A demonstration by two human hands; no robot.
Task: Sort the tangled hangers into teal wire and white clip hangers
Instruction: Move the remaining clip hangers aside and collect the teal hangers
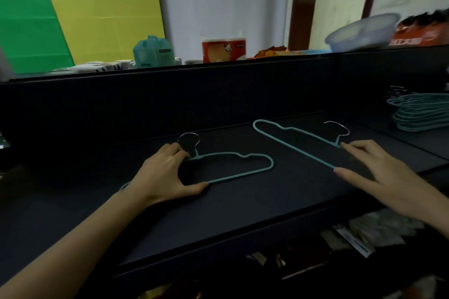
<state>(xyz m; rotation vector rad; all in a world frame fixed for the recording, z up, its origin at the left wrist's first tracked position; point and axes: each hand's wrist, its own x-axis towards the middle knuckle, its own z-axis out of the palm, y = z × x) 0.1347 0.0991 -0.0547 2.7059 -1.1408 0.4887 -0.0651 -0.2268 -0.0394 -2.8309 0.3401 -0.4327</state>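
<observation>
Teal wire hangers, two of them, lie flat and apart on a dark matte desk surface [243, 213]. Fingers [173, 150] of the left hand [167, 172] curl down over the neck of the left hanger [271, 163], just below its silver hook. The thumb is stretched out and presses the lower bar, so the hand grips the wire across its width. Fingers [345, 144] of the right hand [379, 172] are straight and spread. The index fingertip touches the neck of the right hanger [254, 125], and the thumb tip touches its long lower bar.

At the far right edge, well apart from both, sits a stack of more teal wire hangers [418, 114]. On the ledge above the dark partition stand three things:
- a pale blue translucent plastic bowl [362, 31], whose contents cannot be seen
- a teal plastic jug [153, 52]
- an orange and white pack of paper rolls [223, 50]
</observation>
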